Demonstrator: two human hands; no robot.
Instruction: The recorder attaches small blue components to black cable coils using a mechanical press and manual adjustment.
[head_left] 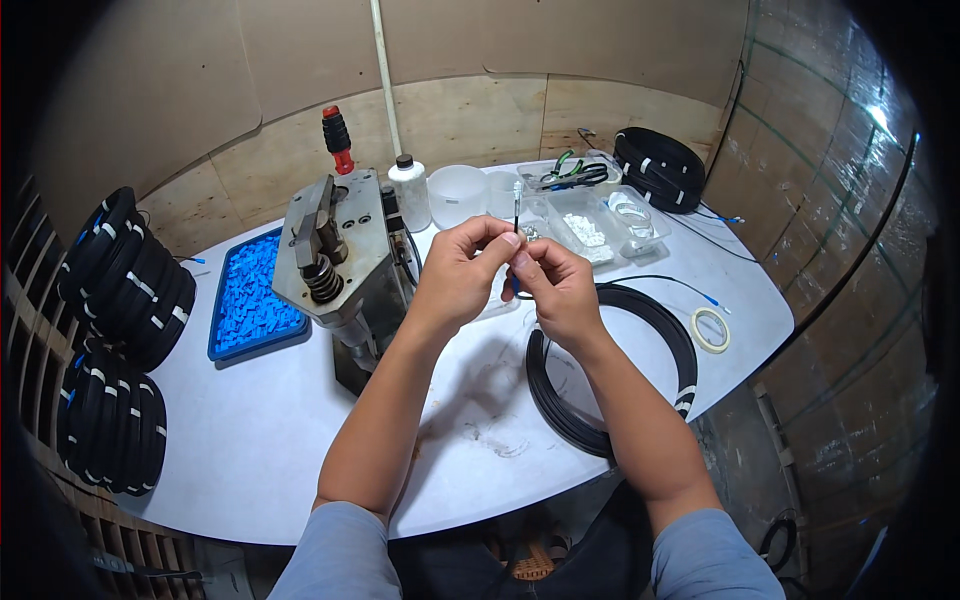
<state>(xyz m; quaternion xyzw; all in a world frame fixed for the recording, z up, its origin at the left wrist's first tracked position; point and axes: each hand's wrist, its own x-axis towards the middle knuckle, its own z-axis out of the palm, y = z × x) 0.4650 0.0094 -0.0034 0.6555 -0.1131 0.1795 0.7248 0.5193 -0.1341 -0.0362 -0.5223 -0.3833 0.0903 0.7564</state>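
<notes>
Above the middle of the table my two hands meet on the end of a thin black cable point(517, 212), which stands upright with a pale connector point(518, 188) at its tip. My left hand point(463, 268) pinches the cable between thumb and fingers. Close beside it and slightly lower, my right hand point(557, 292) is closed on the cable too, and a small blue piece point(516, 284) shows by its thumb. The fingertips partly hide what they grip. Under my right forearm a coil of black cable point(680, 345) lies on the table, its other blue-tipped end point(711, 299) pointing right.
A metal press point(352, 230) stands left of my hands, beside a tray of blue parts point(262, 290). Behind are a bottle point(408, 190), a round tub point(458, 190), bins of white parts point(585, 228) and pliers point(566, 165). Cable coils point(120, 410) are stacked left; tape point(710, 330) lies right.
</notes>
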